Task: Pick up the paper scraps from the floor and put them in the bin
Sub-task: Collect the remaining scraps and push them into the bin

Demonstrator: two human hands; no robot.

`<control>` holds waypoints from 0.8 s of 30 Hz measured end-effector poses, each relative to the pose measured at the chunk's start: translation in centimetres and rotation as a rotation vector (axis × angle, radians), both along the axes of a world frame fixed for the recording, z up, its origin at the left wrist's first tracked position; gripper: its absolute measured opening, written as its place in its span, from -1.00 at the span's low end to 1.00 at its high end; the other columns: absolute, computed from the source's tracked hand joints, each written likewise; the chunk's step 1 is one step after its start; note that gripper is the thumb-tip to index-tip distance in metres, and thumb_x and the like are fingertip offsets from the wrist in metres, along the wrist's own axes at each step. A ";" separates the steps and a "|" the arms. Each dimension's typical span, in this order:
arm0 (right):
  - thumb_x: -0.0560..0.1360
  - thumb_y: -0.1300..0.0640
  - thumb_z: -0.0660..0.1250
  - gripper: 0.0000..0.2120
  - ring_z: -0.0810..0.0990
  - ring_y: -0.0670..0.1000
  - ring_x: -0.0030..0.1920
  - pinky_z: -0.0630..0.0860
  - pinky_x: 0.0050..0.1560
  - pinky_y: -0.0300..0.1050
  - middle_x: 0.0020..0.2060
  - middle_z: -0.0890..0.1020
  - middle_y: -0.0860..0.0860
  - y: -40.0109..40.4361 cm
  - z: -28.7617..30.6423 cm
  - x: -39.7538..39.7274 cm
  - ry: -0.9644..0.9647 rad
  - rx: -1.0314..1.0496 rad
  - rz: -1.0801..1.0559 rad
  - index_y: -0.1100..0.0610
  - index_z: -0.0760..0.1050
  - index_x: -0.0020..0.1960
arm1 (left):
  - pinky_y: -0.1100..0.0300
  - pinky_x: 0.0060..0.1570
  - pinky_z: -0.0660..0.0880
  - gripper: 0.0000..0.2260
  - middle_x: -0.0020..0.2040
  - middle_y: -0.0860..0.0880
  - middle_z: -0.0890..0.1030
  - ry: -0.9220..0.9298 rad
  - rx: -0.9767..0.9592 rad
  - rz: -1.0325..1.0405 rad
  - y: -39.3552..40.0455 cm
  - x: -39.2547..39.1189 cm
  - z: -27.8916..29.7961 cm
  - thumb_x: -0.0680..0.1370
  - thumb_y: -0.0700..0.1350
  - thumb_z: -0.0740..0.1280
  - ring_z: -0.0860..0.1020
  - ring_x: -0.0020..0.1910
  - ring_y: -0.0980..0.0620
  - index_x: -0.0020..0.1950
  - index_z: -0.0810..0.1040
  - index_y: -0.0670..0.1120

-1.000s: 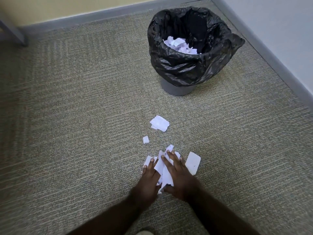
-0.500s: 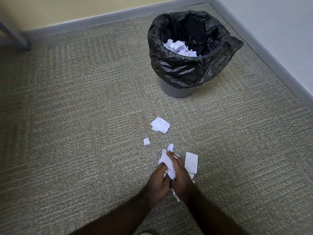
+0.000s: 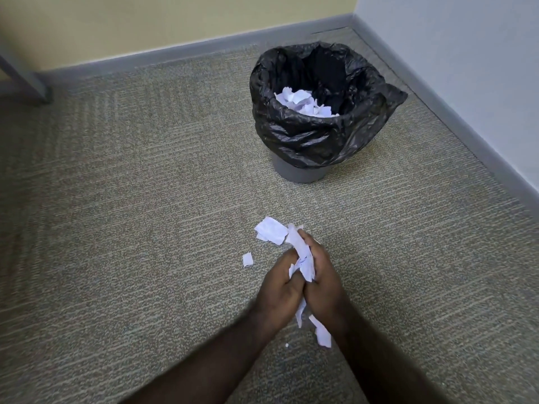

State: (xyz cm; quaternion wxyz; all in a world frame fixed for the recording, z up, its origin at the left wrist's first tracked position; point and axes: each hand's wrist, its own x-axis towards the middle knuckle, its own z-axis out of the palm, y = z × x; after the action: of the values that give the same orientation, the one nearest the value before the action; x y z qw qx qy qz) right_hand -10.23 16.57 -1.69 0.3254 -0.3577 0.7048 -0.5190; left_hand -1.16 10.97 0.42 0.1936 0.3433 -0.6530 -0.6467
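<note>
**Scraps pressed between both hands**

A bundle of scraps [image 3: 303,259] is clasped between the left hand [image 3: 280,295] and the right hand [image 3: 323,284], whose palms are pressed together with the fingers curled round the paper. The grip of each hand is thus closed on the bundle. White edges are seen protruding above the fingertips and below the wrists, where a loose strip [image 3: 320,332] is seen; whether it is held or lying on the floor cannot be told.

Just beyond the fingertips, a larger scrap [image 3: 269,230] is left on the carpet [image 3: 145,228], at or under the bundle's top edge. A small scrap [image 3: 247,259] lies near the left hand, apart from it.

Farther off, towards the corner of the room, the bin [image 3: 300,170] is stood upright, lined with a black bag [image 3: 306,141]. More paper [image 3: 303,104] is seen inside it.
</note>
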 end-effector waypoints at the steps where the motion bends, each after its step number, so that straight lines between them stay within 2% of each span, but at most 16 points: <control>1: 0.53 0.14 0.25 -0.49 0.34 -0.10 0.46 0.30 0.48 -0.04 0.41 0.40 -0.04 -0.6 1.0 -0.5 0.001 -0.026 0.004 -0.11 0.25 0.43 | 0.18 -0.02 0.54 -0.78 -0.04 0.04 0.67 0.022 -0.024 0.006 -0.6 -0.4 1.2 0.62 -0.17 0.16 0.63 -0.01 0.10 0.16 0.56 -0.04; 4: 0.54 0.25 0.27 -0.44 0.36 -0.17 0.44 0.33 0.45 -0.11 0.41 0.40 -0.04 -2.6 4.6 -2.0 -0.002 -0.111 0.037 -0.16 0.23 0.43 | 0.19 -0.19 0.52 -0.81 -0.12 -0.02 0.65 0.077 -0.112 -0.005 -2.5 -1.6 4.9 0.65 -0.16 0.15 0.63 -0.17 0.09 0.16 0.54 -0.09; 6: 0.49 0.25 0.27 -0.41 0.38 -0.11 0.43 0.34 0.43 -0.14 0.41 0.41 0.01 -4.4 6.8 -3.3 0.001 -0.193 0.045 -0.05 0.26 0.47 | 0.13 -0.11 0.53 -0.79 -0.06 -0.09 0.63 0.114 -0.188 0.008 -4.1 -2.7 7.4 0.62 -0.16 0.15 0.61 -0.08 0.01 0.14 0.54 -0.12; 7: 0.47 0.26 0.27 -0.40 0.38 -0.08 0.44 0.34 0.44 -0.14 0.42 0.41 0.05 -5.5 8.0 -4.0 0.007 -0.234 0.052 0.05 0.27 0.49 | 0.12 -0.08 0.52 -0.80 -0.04 -0.08 0.62 0.124 -0.227 0.006 -5.0 -3.3 8.6 0.61 -0.17 0.16 0.60 -0.05 0.00 0.12 0.54 -0.12; 9: 0.47 0.31 0.28 -0.39 0.40 -0.03 0.43 0.35 0.43 -0.13 0.41 0.41 0.12 -8.0 10.1 -5.6 0.035 -0.307 0.067 0.19 0.26 0.50 | 0.23 -0.15 0.47 -0.84 -0.08 0.03 0.61 0.136 -0.256 -0.025 -7.0 -4.6 11.1 0.64 -0.19 0.18 0.58 -0.09 0.11 0.09 0.55 -0.06; 11: 0.51 0.30 0.29 -0.44 0.45 -0.03 0.39 0.40 0.37 -0.22 0.39 0.43 0.14 -10.5 12.3 -7.4 0.066 -0.341 0.067 0.21 0.27 0.49 | 0.30 -0.22 0.43 -0.82 -0.16 0.11 0.59 0.142 -0.275 -0.042 -9.2 -6.2 13.5 0.64 -0.21 0.18 0.55 -0.19 0.21 0.04 0.54 0.00; 13: 0.57 0.29 0.27 -0.52 0.52 -0.08 0.31 0.47 0.26 -0.29 0.36 0.48 0.09 -12.8 14.5 -9.2 0.088 -0.357 0.049 0.15 0.30 0.46 | 0.20 -0.17 0.47 -0.82 -0.15 0.09 0.63 0.149 -0.311 -0.029 -11.6 -8.1 15.4 0.63 -0.20 0.18 0.58 -0.16 0.15 0.03 0.56 -0.01; 15: 0.58 0.29 0.25 -0.51 0.53 -0.08 0.28 0.48 0.21 -0.35 0.34 0.49 0.09 -15.0 16.4 -10.8 0.152 -0.380 -0.010 0.13 0.30 0.48 | 0.00 -0.08 0.55 -0.83 -0.10 -0.01 0.67 0.167 -0.333 -0.020 -13.7 -10.0 16.9 0.61 -0.19 0.20 0.63 -0.07 -0.02 0.04 0.59 -0.06; 17: 0.57 0.31 0.23 -0.50 0.52 -0.08 0.27 0.46 0.17 -0.43 0.36 0.49 0.08 -17.1 17.7 -12.4 0.191 -0.374 -0.056 0.13 0.28 0.50 | -0.01 -0.15 0.56 -0.83 -0.17 -0.03 0.67 0.176 -0.346 -0.013 -15.8 -11.7 18.0 0.56 -0.21 0.21 0.64 -0.15 -0.06 -0.04 0.60 -0.08; 18: 0.57 0.34 0.23 -0.48 0.51 -0.06 0.28 0.46 0.19 -0.40 0.37 0.48 0.07 -17.9 18.1 -13.2 0.199 -0.365 -0.069 0.14 0.27 0.50 | 0.06 -0.22 0.54 -0.84 -0.22 -0.02 0.66 0.175 -0.352 -0.016 -16.6 -12.4 18.6 0.53 -0.21 0.23 0.63 -0.22 -0.03 -0.09 0.60 -0.07; 20: 0.52 0.36 0.23 -0.42 0.53 0.01 0.28 0.52 0.26 -0.18 0.36 0.49 0.04 -19.5 18.2 -14.9 0.216 -0.342 -0.072 0.12 0.27 0.51 | 0.12 -0.25 0.47 -0.88 -0.27 -0.03 0.62 0.136 -0.358 -0.033 -18.2 -13.7 19.2 0.47 -0.21 0.26 0.59 -0.28 0.00 -0.15 0.59 -0.11; 21: 0.50 0.37 0.22 -0.41 0.57 0.04 0.21 0.57 0.19 -0.11 0.30 0.53 0.01 -20.0 18.0 -15.7 0.226 -0.314 -0.068 0.10 0.28 0.51 | 0.15 -0.27 0.42 -0.88 -0.28 -0.04 0.59 0.090 -0.357 -0.038 -18.8 -14.2 19.2 0.43 -0.21 0.26 0.55 -0.30 0.00 -0.13 0.59 -0.15; 23: 0.48 0.36 0.20 -0.42 0.63 0.06 0.00 0.62 -0.11 -0.15 0.09 0.59 -0.04 -20.4 17.8 -16.6 0.207 -0.268 -0.054 0.06 0.33 0.47 | 0.20 -0.28 0.35 -0.81 -0.27 -0.05 0.54 0.021 -0.357 -0.051 -19.7 -15.1 19.3 0.41 -0.19 0.26 0.48 -0.32 0.03 -0.07 0.58 -0.23; 24: 0.47 0.32 0.20 -0.46 0.62 0.06 -0.08 0.61 -0.20 -0.13 0.00 0.59 -0.04 -20.6 17.8 -16.9 0.202 -0.265 -0.055 0.04 0.37 0.43 | 0.23 -0.30 0.33 -0.82 -0.29 -0.03 0.53 -0.003 -0.347 -0.053 -20.1 -15.5 19.2 0.42 -0.19 0.26 0.46 -0.34 0.06 -0.08 0.58 -0.25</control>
State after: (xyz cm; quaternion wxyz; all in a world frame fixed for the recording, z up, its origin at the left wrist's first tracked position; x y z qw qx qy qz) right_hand -27.12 -4.04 16.06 0.1889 -0.4283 0.6689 -0.5774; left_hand -16.62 -9.10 19.60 0.2318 0.2882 -0.7640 -0.5287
